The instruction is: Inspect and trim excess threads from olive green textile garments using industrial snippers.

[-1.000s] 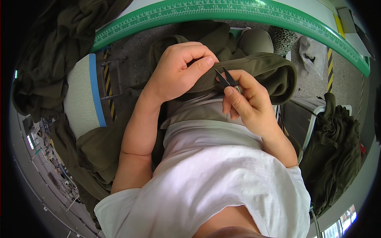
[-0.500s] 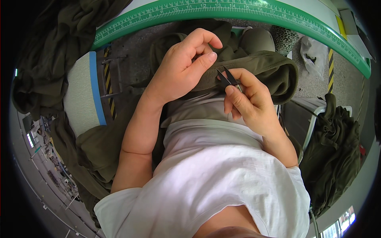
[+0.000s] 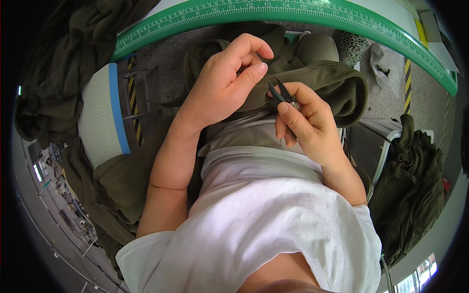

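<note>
Black-bladed thread snips [image 3: 280, 94] are gripped in my right hand [image 3: 312, 128], between thumb and fingers, their two points parted and facing up and away. My left hand [image 3: 221, 84] hovers to the left of them, fingers loosely curled, with a gap between thumb and index finger; nothing shows in it. Beneath both hands an olive-green fabric piece [image 3: 337, 80] lies across my lap, its thick folded edge running to the right. The left hand hides part of this cloth, and I cannot tell whether either hand touches it.
A green table edge with ruler markings [image 3: 267, 10] curves across the far side. More olive cloth hangs at the far left [image 3: 93, 44] and over a white-framed stand [image 3: 408, 190] at right. A pale padded surface with blue edging [image 3: 100, 115] stands left. A clear plastic bag [image 3: 383, 68] lies far right.
The snips and my right hand have shifted very slightly. My left hand stays practically where it was.
</note>
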Motion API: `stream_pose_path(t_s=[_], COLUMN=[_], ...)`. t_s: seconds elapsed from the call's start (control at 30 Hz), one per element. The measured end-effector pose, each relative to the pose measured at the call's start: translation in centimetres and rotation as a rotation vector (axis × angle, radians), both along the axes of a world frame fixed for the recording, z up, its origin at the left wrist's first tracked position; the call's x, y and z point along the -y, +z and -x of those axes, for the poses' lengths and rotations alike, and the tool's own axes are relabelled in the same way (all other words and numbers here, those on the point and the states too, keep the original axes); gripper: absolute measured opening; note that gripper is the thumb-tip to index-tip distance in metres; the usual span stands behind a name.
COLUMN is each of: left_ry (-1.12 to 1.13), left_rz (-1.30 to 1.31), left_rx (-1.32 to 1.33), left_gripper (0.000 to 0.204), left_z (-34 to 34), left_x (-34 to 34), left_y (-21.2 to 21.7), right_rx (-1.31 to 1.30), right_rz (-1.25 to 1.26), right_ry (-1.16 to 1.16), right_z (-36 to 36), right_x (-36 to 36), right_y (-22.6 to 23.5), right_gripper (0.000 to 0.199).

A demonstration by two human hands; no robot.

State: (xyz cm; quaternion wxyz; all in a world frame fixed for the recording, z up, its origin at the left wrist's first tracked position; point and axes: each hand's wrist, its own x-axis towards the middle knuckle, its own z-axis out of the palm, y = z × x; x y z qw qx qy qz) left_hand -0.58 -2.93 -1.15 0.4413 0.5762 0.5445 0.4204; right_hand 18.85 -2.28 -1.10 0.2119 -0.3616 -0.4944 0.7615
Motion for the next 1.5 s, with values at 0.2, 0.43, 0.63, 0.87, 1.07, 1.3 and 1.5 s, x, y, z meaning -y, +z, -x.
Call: stream_pose_path(t_s=[0.2, 0.43, 0.63, 0.87, 1.07, 1.3, 1.5], left_ry=[-0.015, 0.02, 0.044, 0.104, 0.047, 0.1, 0.168], left_rz=[0.042, -0.185, -0.377, -0.477, -0.531, -0.32, 0.079], left_rx=[-0.048, -0.358, -0.43, -0.497, -0.525, -0.495, -0.037], left_gripper=[0.007, 0.012, 0.015, 0.022, 0.023, 0.034, 0.044], left_z=[0.1, -0.1, -0.1, -0.1, 0.1, 0.5, 0.6], left_x=[0.3, 1.2, 1.7, 1.8, 1.7, 2.0, 2.1], left_y=[1.3, 2.2, 1.5, 1.3, 0.6, 1.5, 1.5], right_rx=[-0.031, -0.011, -0.012, -0.022, -0.031, -0.054, 0.055], right_rz=[0.011, -0.064, -0.103, -0.15, -0.148, -0.133, -0.198], right_ry=[-0.03, -0.047, -0.077, -0.107, -0.109, -0.114, 0.012], right_z=[0.2, 0.6, 0.9, 1.2, 1.3, 1.3, -0.5], right_x=[0.1, 0.2, 0.7, 0.8, 0.7, 0.3, -1.5], right_y=[-0.3, -0.4, -0.9, -1.2, -1.4, -1.4, -0.5], right_gripper=[0.022, 0.023, 0.023, 0.022, 0.022, 0.022, 0.017])
